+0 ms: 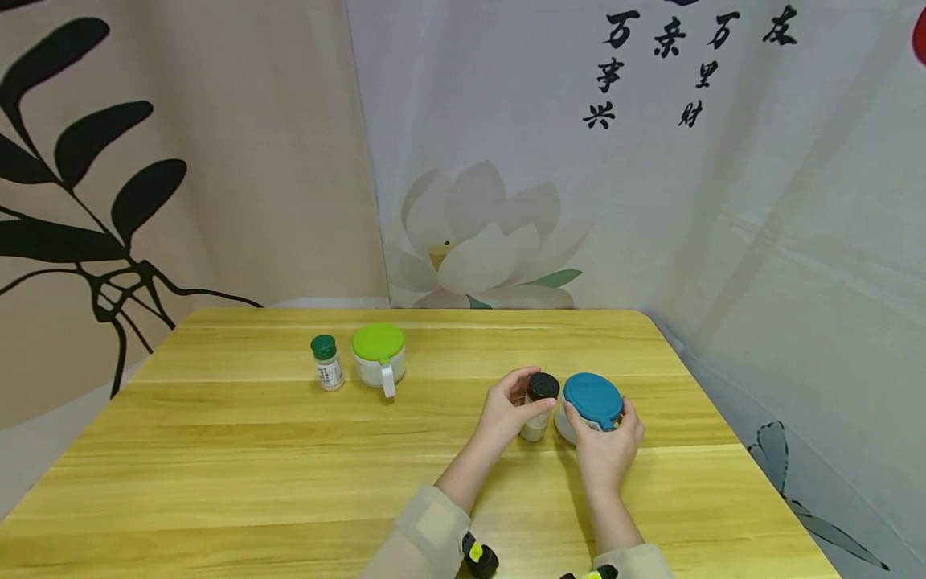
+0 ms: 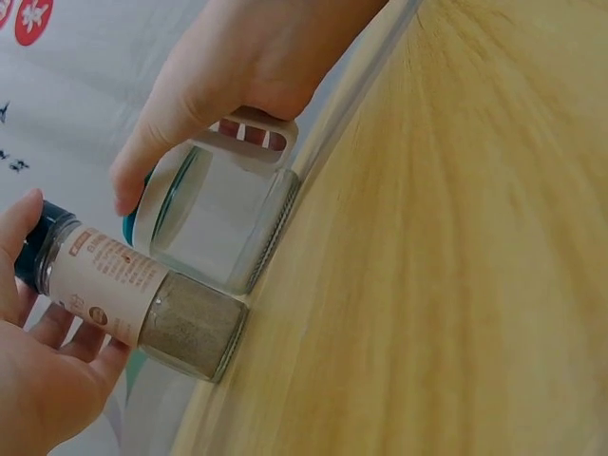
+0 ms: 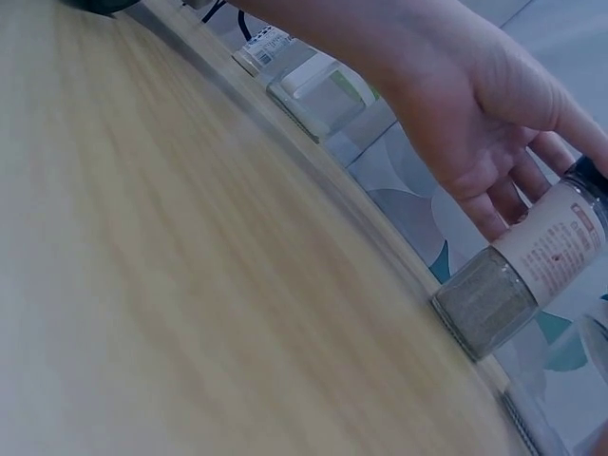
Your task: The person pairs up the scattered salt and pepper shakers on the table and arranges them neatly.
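In the head view my left hand (image 1: 506, 408) grips a spice jar (image 1: 534, 428) near its black lid, thumb on one side and fingers on the other. The left wrist view shows grey-brown powder in this spice jar (image 2: 190, 328) and a printed paper label. Just to its right, my right hand (image 1: 608, 454) holds a white-and-clear storage jar (image 1: 593, 396) with a blue lid. Its fingers lie by the loop handle, as the left wrist view shows. Both jars stand upright on the table, side by side.
A small green-capped shaker bottle (image 1: 329, 373) and a green-lidded storage jar (image 1: 379, 344) with a handle stand at the back left of the wooden table (image 1: 253, 466). Printed cloth (image 1: 492, 121) hangs behind the table's far edge.
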Demonstrator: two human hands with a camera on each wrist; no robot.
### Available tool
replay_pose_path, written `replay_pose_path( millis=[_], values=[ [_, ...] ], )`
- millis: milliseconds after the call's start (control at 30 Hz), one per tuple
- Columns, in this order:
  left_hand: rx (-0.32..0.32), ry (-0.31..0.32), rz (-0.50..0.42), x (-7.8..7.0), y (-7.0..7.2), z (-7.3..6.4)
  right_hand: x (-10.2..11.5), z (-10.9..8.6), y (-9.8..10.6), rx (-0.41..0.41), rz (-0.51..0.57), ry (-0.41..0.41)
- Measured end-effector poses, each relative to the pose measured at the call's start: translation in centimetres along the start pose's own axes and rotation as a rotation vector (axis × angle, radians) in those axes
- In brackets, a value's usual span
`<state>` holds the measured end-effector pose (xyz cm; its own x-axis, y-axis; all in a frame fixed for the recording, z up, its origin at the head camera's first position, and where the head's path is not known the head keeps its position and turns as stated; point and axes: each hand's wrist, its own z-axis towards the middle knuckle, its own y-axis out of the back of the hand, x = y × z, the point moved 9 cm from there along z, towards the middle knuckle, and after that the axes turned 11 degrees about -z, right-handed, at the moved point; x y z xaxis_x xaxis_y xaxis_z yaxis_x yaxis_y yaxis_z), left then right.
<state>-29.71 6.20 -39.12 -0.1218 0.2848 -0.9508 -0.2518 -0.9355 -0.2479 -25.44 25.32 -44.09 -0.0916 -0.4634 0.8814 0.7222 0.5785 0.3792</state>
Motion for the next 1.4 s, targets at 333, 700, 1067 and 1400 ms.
replay_pose_path(
  millis=[333,700,1067,1400],
  values=[
    [0.028,-0.019,0.012,-0.4,-0.1,-0.1,0.4,-0.1,0.0,0.021,0.033,-0.002],
    [0.043,-0.049,0.015,-0.7,0.1,-0.1,0.5,0.0,0.2,0.0,0.047,0.024],
    [0.061,-0.09,0.01,0.0,0.6,0.9,1.0,0.0,0.3,0.002,0.041,0.053],
    [0.068,-0.098,0.041,1.5,1.4,1.8,1.5,0.1,0.5,0.004,0.079,0.076]
  ],
)
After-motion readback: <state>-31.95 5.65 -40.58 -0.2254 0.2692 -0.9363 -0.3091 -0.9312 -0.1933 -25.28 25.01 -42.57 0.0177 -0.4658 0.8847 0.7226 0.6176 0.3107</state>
